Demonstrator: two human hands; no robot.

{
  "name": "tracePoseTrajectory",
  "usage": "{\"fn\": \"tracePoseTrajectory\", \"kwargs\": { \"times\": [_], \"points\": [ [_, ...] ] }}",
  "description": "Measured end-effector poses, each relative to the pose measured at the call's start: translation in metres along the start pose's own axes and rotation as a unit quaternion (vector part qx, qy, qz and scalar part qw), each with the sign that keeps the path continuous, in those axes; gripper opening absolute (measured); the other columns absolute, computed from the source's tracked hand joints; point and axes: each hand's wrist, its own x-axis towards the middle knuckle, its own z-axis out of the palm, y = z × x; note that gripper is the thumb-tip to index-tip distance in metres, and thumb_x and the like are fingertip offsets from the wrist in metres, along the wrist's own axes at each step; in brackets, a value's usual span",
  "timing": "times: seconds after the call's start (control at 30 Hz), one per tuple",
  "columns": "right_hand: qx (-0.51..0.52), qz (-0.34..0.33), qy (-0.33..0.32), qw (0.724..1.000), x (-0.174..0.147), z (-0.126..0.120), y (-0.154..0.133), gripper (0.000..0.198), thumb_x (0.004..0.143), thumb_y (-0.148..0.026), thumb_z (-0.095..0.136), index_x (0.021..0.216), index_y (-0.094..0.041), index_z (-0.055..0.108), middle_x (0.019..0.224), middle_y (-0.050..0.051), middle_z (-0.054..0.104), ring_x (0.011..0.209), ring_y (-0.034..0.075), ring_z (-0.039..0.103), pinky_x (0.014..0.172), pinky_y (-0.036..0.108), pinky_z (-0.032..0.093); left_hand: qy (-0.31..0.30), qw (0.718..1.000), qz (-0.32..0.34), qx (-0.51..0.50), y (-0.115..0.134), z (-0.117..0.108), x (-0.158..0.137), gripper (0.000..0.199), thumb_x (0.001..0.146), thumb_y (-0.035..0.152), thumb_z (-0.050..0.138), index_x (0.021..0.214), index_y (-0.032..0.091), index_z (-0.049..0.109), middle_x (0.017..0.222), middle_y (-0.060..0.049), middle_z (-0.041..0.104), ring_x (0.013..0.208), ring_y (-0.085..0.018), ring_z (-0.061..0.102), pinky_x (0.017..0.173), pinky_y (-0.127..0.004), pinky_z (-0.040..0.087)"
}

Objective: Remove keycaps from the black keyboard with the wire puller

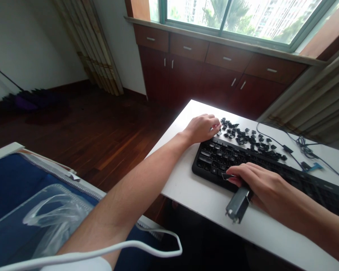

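A black keyboard (214,156) lies on the white table (180,184), with most of its keys still in place at its left end. Beyond its far edge is a scatter of loose black keycaps (252,141). At the left side of that scatter, my left hand (202,128) rests with curled fingers, a small keycap by its fingertips; whether they grip it is hidden. My right hand (260,184) is closed around a grey keycap puller (239,203). Its thin loop-like tip pokes out by my fingertips, over the near edge of the keyboard.
Thin dark cables (303,145) and a small blue piece (315,166) lie at the table's right. On the left are a blue surface (5,188) with a clear plastic bag (59,210) and a white cable (135,244). Wooden cabinets (189,71) stand behind.
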Motion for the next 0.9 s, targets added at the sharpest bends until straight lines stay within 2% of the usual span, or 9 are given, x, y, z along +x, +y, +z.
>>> {"fn": "tracePoseTrajectory", "kwargs": {
  "times": [0.1, 0.27, 0.43, 0.6, 0.77, 0.9],
  "points": [
    [-0.058, -0.069, -0.003, 0.996, -0.004, 0.004, -0.001, 0.026, 0.099, -0.01, 0.043, 0.12, -0.019, 0.055, 0.105, 0.008, 0.065, 0.094, 0.018, 0.063, 0.08, 0.031, 0.053, -0.001, 1.0, -0.001, 0.0, 0.0, 0.0, 0.0, 0.028, 0.099, 0.034, 0.045, 0.089, 0.019, 0.068, 0.094, -0.006, 0.069, 0.087, -0.019, 0.062, 0.075, -0.031, 0.047],
    [-0.109, -0.109, 0.051, 0.987, -0.01, 0.019, 0.005, 0.026, 0.097, -0.004, 0.046, 0.119, -0.016, 0.054, 0.108, 0.009, 0.064, 0.098, 0.018, 0.061, 0.087, 0.033, 0.05, -0.004, 1.0, 0.001, 0.0, 0.001, 0.0, 0.0, 0.026, 0.098, 0.033, 0.047, 0.091, 0.02, 0.068, 0.095, -0.006, 0.069, 0.087, -0.02, 0.062, 0.075, -0.031, 0.047],
    [-0.177, -0.12, 0.054, 0.975, -0.008, 0.021, 0.001, 0.018, 0.098, -0.01, 0.05, 0.114, -0.014, 0.056, 0.096, 0.008, 0.066, 0.087, 0.019, 0.062, 0.081, 0.034, 0.048, -0.005, 1.0, 0.002, 0.002, 0.0, 0.0, 0.001, 0.028, 0.098, 0.034, 0.047, 0.09, 0.019, 0.068, 0.094, -0.007, 0.069, 0.087, -0.02, 0.062, 0.075, -0.031, 0.047],
    [-0.239, -0.169, 0.053, 0.955, -0.004, 0.018, -0.007, 0.015, 0.099, -0.008, 0.045, 0.109, -0.01, 0.056, 0.086, 0.008, 0.063, 0.08, 0.019, 0.059, 0.073, 0.034, 0.045, -0.005, 1.0, 0.003, 0.003, 0.0, 0.0, 0.001, 0.029, 0.099, 0.034, 0.045, 0.09, 0.018, 0.068, 0.092, -0.007, 0.068, 0.086, -0.02, 0.062, 0.075, -0.032, 0.047],
    [-0.269, -0.169, 0.037, 0.948, 0.001, 0.022, -0.011, 0.014, 0.096, -0.004, 0.045, 0.1, -0.01, 0.056, 0.079, 0.005, 0.058, 0.07, 0.018, 0.052, 0.068, 0.034, 0.041, -0.007, 1.0, 0.004, 0.0, 0.0, 0.0, 0.0, 0.029, 0.099, 0.033, 0.045, 0.091, 0.018, 0.069, 0.093, -0.007, 0.069, 0.086, -0.021, 0.063, 0.075, -0.032, 0.047],
    [-0.23, -0.142, 0.031, 0.962, 0.001, 0.025, -0.008, 0.013, 0.094, -0.003, 0.047, 0.091, -0.014, 0.053, 0.076, 0.003, 0.053, 0.068, 0.017, 0.049, 0.066, 0.032, 0.039, -0.013, 1.0, 0.008, -0.008, -0.001, 0.0, 0.001, 0.028, 0.098, 0.033, 0.046, 0.092, 0.018, 0.069, 0.094, -0.007, 0.069, 0.088, -0.021, 0.063, 0.077, -0.032, 0.048]
  ]
}}
